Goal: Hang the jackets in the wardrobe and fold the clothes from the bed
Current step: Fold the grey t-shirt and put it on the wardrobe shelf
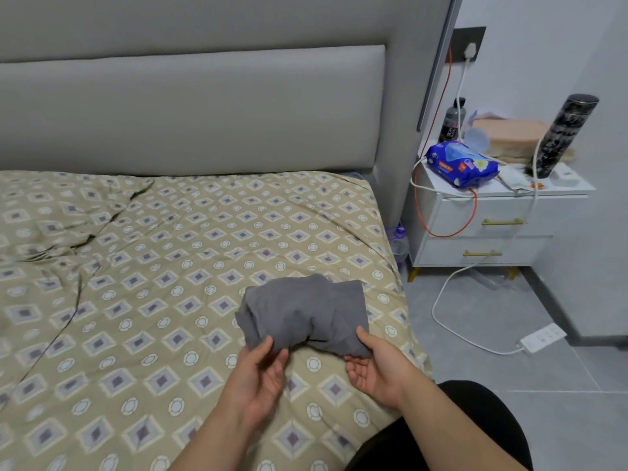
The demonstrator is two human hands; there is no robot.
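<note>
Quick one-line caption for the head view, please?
Left hand and right hand hold the near edge of a bundled grey garment on the patterned bedspread.

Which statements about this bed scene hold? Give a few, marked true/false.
1. The left hand and right hand both hold the gray garment at its near edge. True.
2. The gray garment hangs on a hanger. False: it lies bunched on the bed.
3. A blue packet lies on the nightstand. True.
4. The nightstand's drawers are pulled open. False: both drawers are shut.
</note>
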